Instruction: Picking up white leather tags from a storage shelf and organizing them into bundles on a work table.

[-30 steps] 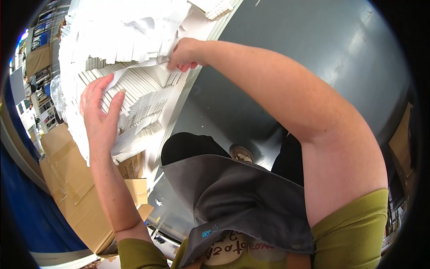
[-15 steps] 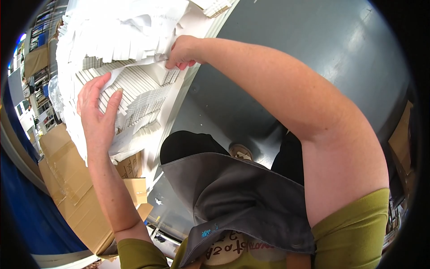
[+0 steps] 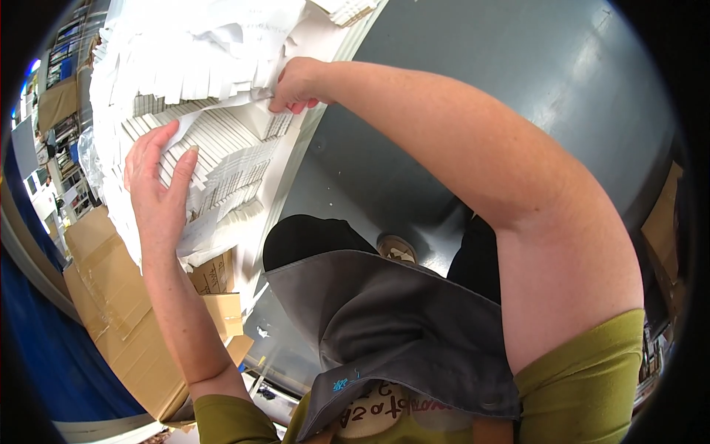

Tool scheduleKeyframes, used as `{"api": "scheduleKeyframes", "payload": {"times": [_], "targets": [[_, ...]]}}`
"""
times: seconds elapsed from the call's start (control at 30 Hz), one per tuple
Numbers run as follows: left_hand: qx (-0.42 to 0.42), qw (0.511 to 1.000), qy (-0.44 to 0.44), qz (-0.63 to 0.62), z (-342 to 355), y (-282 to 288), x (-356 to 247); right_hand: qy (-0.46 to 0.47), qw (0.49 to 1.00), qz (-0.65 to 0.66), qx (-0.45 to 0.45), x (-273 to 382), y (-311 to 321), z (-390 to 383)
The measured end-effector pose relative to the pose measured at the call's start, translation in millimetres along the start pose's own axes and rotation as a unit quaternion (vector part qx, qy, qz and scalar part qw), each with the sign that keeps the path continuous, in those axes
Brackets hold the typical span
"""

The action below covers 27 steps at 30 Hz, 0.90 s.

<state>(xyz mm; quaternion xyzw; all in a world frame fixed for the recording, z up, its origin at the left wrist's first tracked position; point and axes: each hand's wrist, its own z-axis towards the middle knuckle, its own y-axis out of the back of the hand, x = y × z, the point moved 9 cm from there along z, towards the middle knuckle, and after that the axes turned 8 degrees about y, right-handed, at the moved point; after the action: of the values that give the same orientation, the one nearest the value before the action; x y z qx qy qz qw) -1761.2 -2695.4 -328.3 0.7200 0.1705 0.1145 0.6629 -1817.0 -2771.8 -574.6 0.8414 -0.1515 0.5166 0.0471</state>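
My right hand (image 3: 297, 85) has its fingers curled closed on the right end of a white paper sheet (image 3: 240, 101), beside the edge of a white table (image 3: 277, 181). The sheet stretches left toward my left hand (image 3: 157, 177), whose thumb and fingers are apart; its fingertips are at the sheet's left end. Below the sheet stand rows of thin white pieces (image 3: 214, 140), packed side by side with dark lines between them. Printed white sheets (image 3: 240, 174) lie over their nearer side. A heap of bright white paper (image 3: 200, 44) covers the far part.
A brown cardboard box (image 3: 118, 296) stands left of my left forearm. Clear plastic wrap (image 3: 89, 152) hangs by the stack's left side. Grey floor (image 3: 473, 52) spreads to the right of the table. Another carton (image 3: 665, 229) is at the far right. Shelves (image 3: 66, 55) stand at upper left.
Both hands have shifted very slightly to the left in the picture. The sheet stays between them, and the hold of my right hand looks the same.
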Motion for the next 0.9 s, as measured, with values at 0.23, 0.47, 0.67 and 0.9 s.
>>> {"api": "scheduleKeyframes", "payload": {"times": [0.23, 0.47, 0.67, 0.9], "targets": [[0.006, 1.000, 0.010, -0.020, 0.2, -0.9, 1.7, 0.005, 1.000, -0.016, 0.003, 1.8, -0.5, -0.1], [0.003, 1.000, 0.016, -0.013, -0.6, -0.6, 2.6, 0.003, 1.000, -0.007, 0.010, 2.7, -0.9, -1.0], [0.004, 1.000, 0.009, -0.019, 0.2, -0.8, 1.0, -0.015, 1.000, 0.009, 0.007, -3.1, -0.3, 1.7], [0.001, 1.000, 0.010, -0.012, -1.2, 0.9, 2.3, -0.011, 0.999, -0.028, 0.014, 0.4, -2.7, 3.9]]}}
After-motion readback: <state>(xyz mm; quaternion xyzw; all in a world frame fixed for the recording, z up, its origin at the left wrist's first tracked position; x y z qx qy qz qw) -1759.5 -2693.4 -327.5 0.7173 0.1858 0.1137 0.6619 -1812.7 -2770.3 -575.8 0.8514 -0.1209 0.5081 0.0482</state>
